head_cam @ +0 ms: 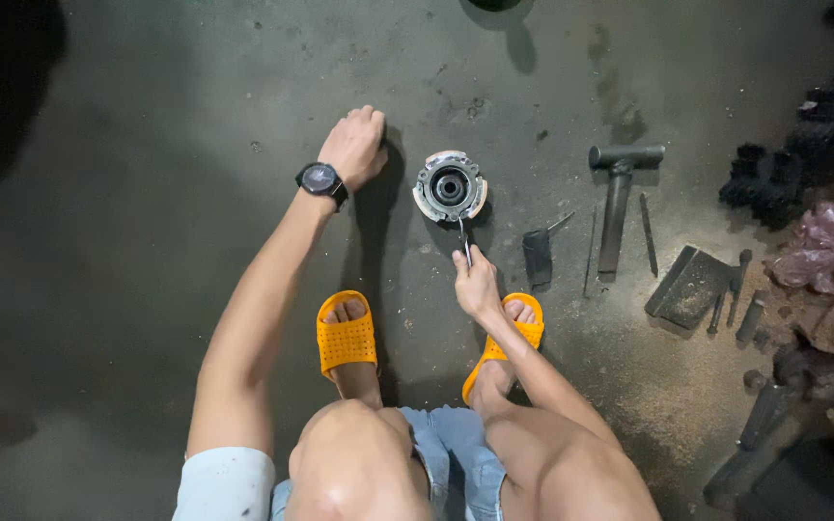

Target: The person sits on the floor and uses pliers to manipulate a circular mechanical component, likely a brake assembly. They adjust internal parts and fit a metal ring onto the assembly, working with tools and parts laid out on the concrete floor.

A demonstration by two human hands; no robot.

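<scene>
Round metal part [450, 187]: lies flat on the concrete floor [147, 241], open centre facing up, just ahead of the feet and between the two hands.

Thin tool [463, 239]: long axis runs from the right hand away toward the round part, tip at its near rim; kind of tool too small to make out.

Right hand [475, 285]: fingers closed around the tool's near end, above the right orange sandal [504, 347].

Left hand [354, 147]: wears a black wristwatch [321, 179]; knuckles rest on the floor left of the round part, fingers curled under; cannot tell whether they hold anything.

Right of the part: hammer [618, 193], handle pointing toward the person, thin rods, a flat dark plate [689, 285]. Far right edge: dark parts, dim and cut off.
</scene>
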